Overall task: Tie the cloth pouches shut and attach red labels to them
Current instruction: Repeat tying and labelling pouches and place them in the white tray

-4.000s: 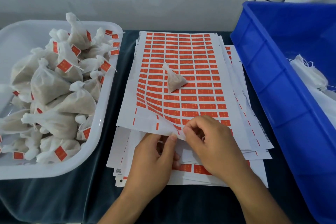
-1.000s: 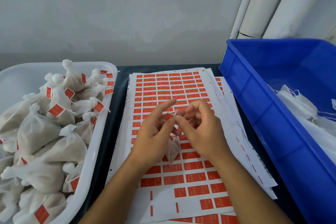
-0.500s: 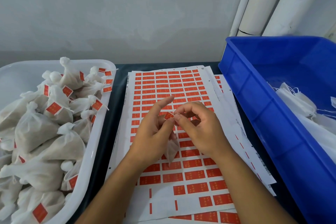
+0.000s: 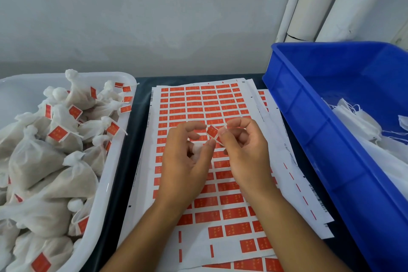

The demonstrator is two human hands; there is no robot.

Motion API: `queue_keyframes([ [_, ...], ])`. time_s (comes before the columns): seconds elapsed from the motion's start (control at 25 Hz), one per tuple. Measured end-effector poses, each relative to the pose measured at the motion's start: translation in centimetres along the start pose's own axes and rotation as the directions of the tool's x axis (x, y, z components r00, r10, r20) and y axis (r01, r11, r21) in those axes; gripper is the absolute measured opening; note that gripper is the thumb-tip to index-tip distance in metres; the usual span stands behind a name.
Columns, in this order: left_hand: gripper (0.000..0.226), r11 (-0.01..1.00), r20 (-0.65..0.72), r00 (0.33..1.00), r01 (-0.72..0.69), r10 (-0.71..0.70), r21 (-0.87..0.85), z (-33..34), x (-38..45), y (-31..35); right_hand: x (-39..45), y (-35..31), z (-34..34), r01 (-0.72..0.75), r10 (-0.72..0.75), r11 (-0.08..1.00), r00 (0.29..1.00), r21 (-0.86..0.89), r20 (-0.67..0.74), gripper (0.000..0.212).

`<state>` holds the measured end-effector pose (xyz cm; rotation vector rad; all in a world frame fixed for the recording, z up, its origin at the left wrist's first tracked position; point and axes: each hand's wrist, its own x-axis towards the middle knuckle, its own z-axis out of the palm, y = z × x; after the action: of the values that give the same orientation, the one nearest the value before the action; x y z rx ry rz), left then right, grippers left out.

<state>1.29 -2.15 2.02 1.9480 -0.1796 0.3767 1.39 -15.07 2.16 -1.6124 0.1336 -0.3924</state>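
A red label (image 4: pixel 212 131) is pinched at its right edge between the thumb and forefinger of the right hand (image 4: pixel 244 154), whose other fingers (image 4: pixel 239 137) are curled loosely inward. The fingers of the left hand (image 4: pixel 184 161) are curled around the white gathered top of a cloth pouch (image 4: pixel 197 149), mostly hidden within the palm; its thumb tip is seen just below the label, close to the right thumb. Whether the label is already joined to the pouch string cannot be told. Both hands are held above a stack of label sheets (image 4: pixel 199 104), printed with rows of red rectangles, several of which are missing from the near rows. The sheets are spread on a table (image 4: pixel 141 86) covered in dark cloth. To the left, touching the sheets' edge, a white tub (image 4: pixel 114 161) is filled with tied pouches (image 4: pixel 44 161), many bearing red tags on strings. To the right, a blue crate (image 4: pixel 320 139) is seen holding white cloth bags (image 4: pixel 362 123) with loose strings. Behind the table a pale grey wall (image 4: pixel 154 17) is noted, with faint staining, and white pipes (image 4: pixel 318 0) are run upward in the right corner behind the crate.
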Motion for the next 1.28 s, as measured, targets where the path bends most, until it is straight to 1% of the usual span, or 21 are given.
queue_keyframes([
  [0.08, 0.023, 0.998, -0.030, 0.998, -0.048, 0.049, 0.031, 0.2, -0.1, 0.0, -0.4, 0.0, 0.3, -0.004, 0.005, 0.999, 0.999, 0.035, -0.038, 0.015],
  [0.12, 0.019, 0.997, -0.037, 0.998, -0.056, 0.058, 0.046, 0.2, -0.1, 0.0, -0.5, 0.0, 0.5, 0.007, -0.005, 0.999, 0.999, 0.040, -0.053, 0.014],
  [0.28, 0.013, 0.998, -0.074, 0.996, -0.042, 0.044, 0.037, 0.2, -0.2, 0.2, -1.0, 0.0, 0.9, 0.038, -0.035, 0.998, 0.996, 0.042, -0.086, 0.012],
  [0.44, 0.014, 1.000, -0.136, 0.991, -0.019, 0.022, 0.018, 0.3, -0.3, 0.3, -1.0, -0.2, 0.7, 0.064, -0.060, 0.997, 0.996, 0.044, -0.073, 0.012],
  [0.56, 0.015, 0.999, -0.150, 0.989, 0.002, 0.004, 0.043, 0.2, -0.2, 0.1, -1.0, -0.3, 0.8, 0.085, -0.083, 0.996, 0.995, 0.032, -0.057, 0.012],
  [0.72, 0.017, 1.000, -0.154, 0.988, 0.021, -0.018, 0.014, 0.2, -0.2, 0.1, -1.0, -0.2, 0.7, 0.121, -0.121, 0.993, 0.992, -0.006, -0.023, 0.016],
  [0.84, 0.003, 0.998, -0.144, 0.987, 0.062, -0.065, -0.030, 0.2, 0.0, 0.0, -0.6, -0.4, 0.3, 0.133, -0.132, 0.991, 0.991, -0.034, 0.037, 0.034],
  [0.92, 0.007, 0.993, -0.127, 0.986, 0.098, -0.106, -0.070, 0.1, 0.2, -0.1, -0.1, -0.5, 0.0, 0.095, -0.087, 0.994, 0.989, -0.060, 0.117, 0.038],
  [1.0, 0.008, 0.985, -0.087, 0.985, 0.139, -0.148, -0.105, -0.1, 0.4, -0.3, 0.2, -0.5, -0.4, 0.060, -0.044, 0.996, 0.979, -0.073, 0.199, 0.034],
  [1.08, 0.008, 0.980, -0.039, 0.985, 0.160, -0.166, -0.122, -0.1, 0.4, -0.3, 0.2, -0.5, -0.4, 0.039, -0.022, 0.997, 0.972, -0.066, 0.235, 0.028],
  [1.16, 0.009, 0.979, -0.015, 0.987, 0.155, -0.158, -0.131, -0.1, 0.4, -0.4, 0.1, -0.6, -0.4, 0.041, -0.028, 0.998, 0.969, -0.051, 0.245, 0.023],
  [1.28, 0.007, 0.979, 0.013, 0.988, 0.155, -0.155, -0.134, 0.0, 0.4, -0.4, 0.0, -0.6, -0.4, 0.074, -0.058, 0.995, 0.973, -0.064, 0.223, 0.017],
])
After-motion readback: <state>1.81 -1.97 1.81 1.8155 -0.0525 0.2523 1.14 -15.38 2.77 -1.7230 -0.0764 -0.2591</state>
